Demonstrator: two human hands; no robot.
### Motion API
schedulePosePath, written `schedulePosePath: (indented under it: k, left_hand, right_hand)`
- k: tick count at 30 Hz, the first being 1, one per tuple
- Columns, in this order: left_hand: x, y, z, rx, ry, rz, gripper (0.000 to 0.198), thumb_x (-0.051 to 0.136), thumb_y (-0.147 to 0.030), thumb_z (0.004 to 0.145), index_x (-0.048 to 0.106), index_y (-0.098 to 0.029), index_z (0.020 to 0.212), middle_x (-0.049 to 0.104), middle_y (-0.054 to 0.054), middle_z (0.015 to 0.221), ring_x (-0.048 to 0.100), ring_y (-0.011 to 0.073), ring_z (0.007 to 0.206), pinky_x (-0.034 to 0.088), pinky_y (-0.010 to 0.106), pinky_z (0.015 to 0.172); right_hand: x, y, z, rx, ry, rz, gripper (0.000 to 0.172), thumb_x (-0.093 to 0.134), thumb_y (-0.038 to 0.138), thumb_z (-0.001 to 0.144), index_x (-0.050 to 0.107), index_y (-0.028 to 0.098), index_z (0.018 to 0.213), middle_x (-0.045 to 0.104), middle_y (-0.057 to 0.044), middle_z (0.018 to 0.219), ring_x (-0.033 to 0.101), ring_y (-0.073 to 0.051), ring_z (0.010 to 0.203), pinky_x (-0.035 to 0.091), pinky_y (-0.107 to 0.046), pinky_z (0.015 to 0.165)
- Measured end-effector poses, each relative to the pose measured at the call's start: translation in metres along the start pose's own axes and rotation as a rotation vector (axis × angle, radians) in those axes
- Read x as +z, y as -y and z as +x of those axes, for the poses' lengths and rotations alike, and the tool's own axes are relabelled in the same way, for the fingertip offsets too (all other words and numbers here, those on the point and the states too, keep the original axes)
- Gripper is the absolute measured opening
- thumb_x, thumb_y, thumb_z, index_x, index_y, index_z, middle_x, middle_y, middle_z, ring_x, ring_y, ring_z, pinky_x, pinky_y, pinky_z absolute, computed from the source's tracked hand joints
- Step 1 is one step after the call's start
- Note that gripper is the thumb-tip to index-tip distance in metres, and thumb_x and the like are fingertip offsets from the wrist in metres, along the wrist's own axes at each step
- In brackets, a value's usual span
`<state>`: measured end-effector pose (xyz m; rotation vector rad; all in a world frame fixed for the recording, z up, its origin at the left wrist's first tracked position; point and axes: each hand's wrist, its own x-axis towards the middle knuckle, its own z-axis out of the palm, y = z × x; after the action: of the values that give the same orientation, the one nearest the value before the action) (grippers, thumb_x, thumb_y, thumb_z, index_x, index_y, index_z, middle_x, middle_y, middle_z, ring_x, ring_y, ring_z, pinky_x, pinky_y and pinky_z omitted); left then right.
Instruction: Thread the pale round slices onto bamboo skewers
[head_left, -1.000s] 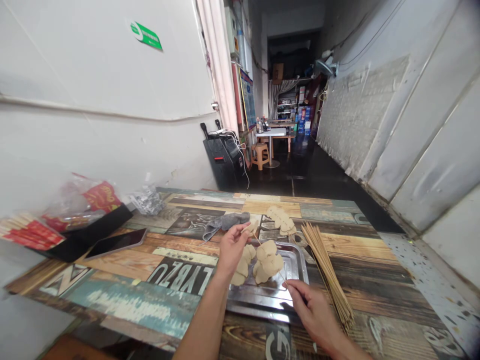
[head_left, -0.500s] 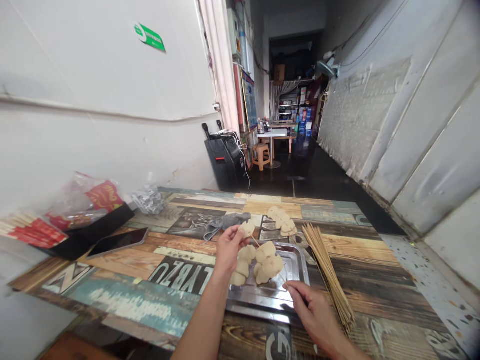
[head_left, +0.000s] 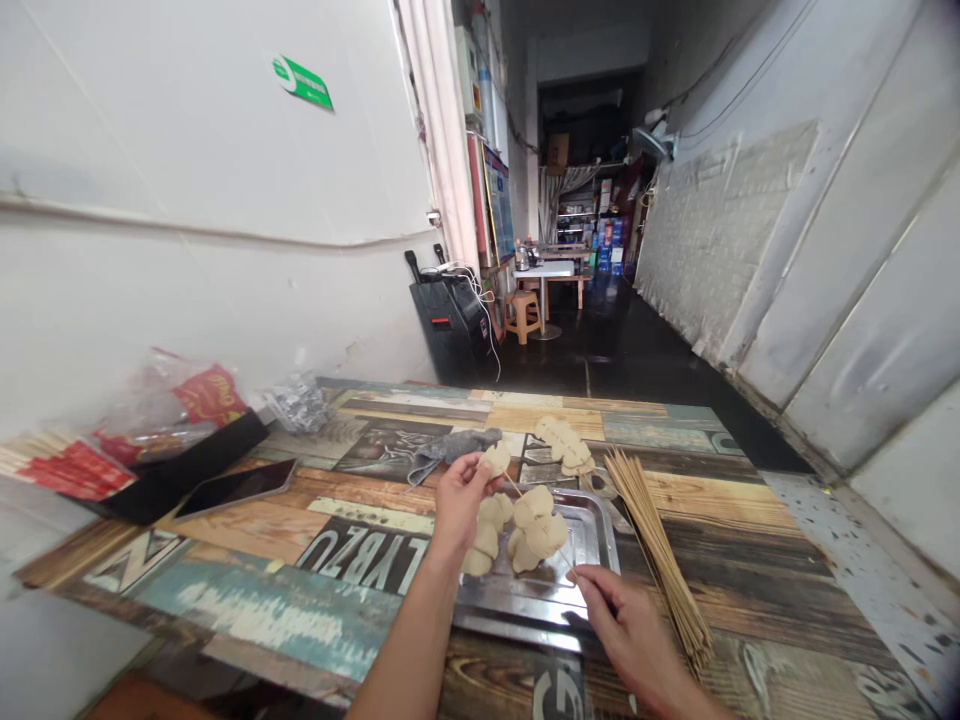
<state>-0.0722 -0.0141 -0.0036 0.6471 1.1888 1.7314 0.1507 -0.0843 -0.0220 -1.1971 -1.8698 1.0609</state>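
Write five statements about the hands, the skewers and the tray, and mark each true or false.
1. The left hand pinches a pale food piece at the far tip of the loaded skewer. True.
2. The right hand grips the bundle of bare skewers. False: its fingers hold the loaded skewer's near end, beside the bundle.
3. The metal tray lies under the loaded skewer. True.
4. The phone lies in the tray. False: it lies on the table, left of the tray.
5. Both hands wear gloves. False: they are bare.
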Motion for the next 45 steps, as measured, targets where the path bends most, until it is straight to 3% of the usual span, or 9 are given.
schedulePosePath:
  k: [21,45]
  left_hand:
    - [-0.0046,0.0007,0.0044,0.055,-0.072,0.008,0.050,0.080,-0.035,0.051,0.059,-0.011,0.089,0.063,0.003,0.080,0.057,0.0099,0.067,0.050,0.025,0.066]
    - [-0.0042,-0.0002,0.0025,0.082,0.007,0.088,0.044,0.078,-0.036,0.054,0.061,-0.012,0.087,0.062,0.003,0.081,0.055,0.0111,0.069,0.050,0.026,0.065]
  right_hand:
    - [0.0015,-0.0012,-0.0015,-0.001,0.014,0.008,0.042,0.040,0.044,0.090,0.069,0.015,0.096,0.068,-0.004,0.080,0.060,-0.016,0.073,0.044,-0.022,0.067]
    - [0.0011,0.0015,-0.0006,-0.012,0.022,-0.032,0.042,0.038,0.042,0.090,0.069,0.014,0.093,0.066,-0.004,0.073,0.059,-0.016,0.068,0.043,-0.022,0.062]
